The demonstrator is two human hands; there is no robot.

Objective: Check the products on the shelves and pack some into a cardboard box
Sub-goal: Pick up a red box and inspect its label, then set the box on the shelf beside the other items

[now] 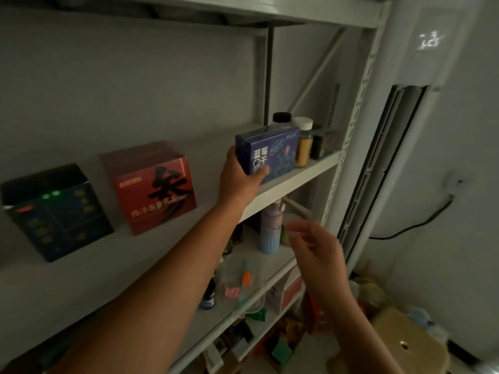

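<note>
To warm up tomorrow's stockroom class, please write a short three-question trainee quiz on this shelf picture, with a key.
1. What does the left hand grip?
A) a blue box
B) a green mug
C) a pair of scissors
2. True or false: the right hand is open, its fingers holding nothing.
3. Fill in: on the same shelf, the red box stands to the ____ of the blue box.
Key: 1 A; 2 true; 3 left.
</note>
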